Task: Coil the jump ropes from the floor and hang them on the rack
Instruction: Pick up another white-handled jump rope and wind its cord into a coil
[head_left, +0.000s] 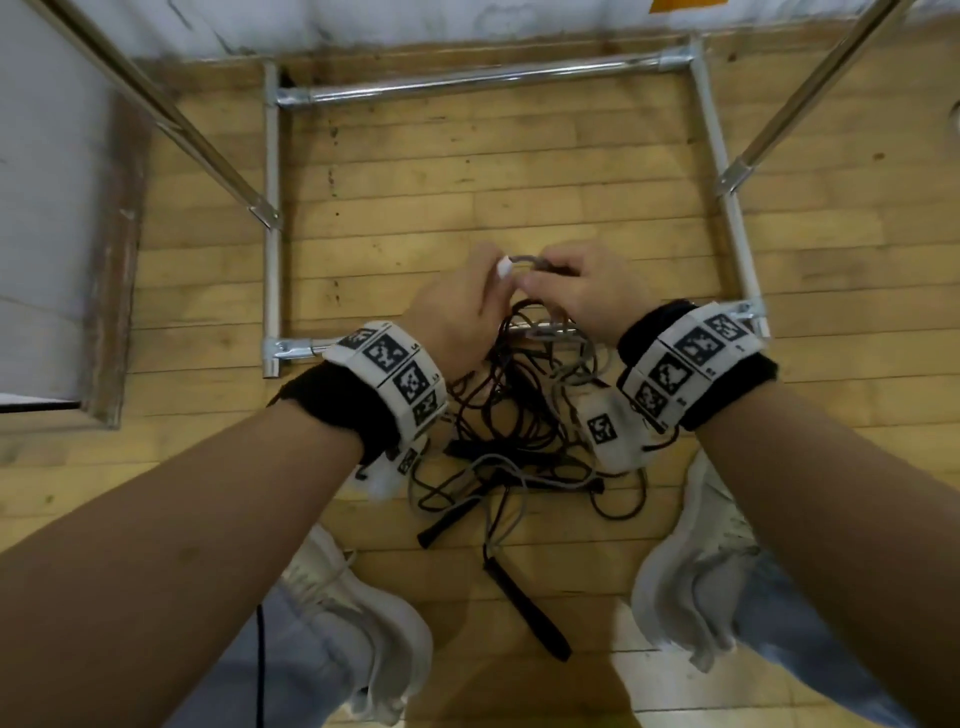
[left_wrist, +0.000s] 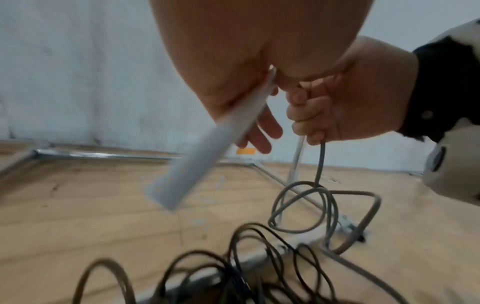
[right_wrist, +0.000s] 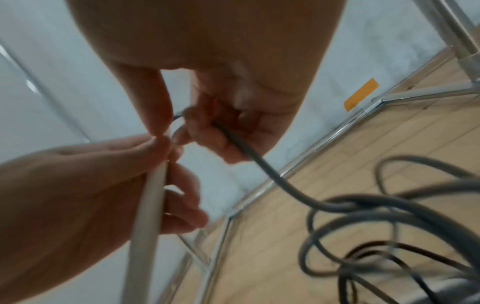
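Both hands grasp one grey jump rope above the rack's base frame (head_left: 272, 218): the left hand (head_left: 457, 312) curls around its white handle (left_wrist: 197, 152), while the right hand (head_left: 587, 291) pinches the grey cord (right_wrist: 272, 183) just beside the handle's end.

The chrome rack stands on the wooden floor (head_left: 467, 171) against the wall, and the hands hover over its near bar. Just in front of that bar, between the person's shoes, lies the tangled pile of ropes (head_left: 519, 431), dark and grey cords crossing one another, with a black handle (head_left: 535, 613) lying nearest the person.

The cord looks light and limp, likely springy enough to hold loops yet prone to snagging in the pile. The rigid handle seems the best anchor, with the other hand feeding cord into loops.

The head view alone shows the whole pile and rack base. The left wrist view shows the handle's full length and the grey cord dropping into loops. The right wrist view shows the pinch itself.
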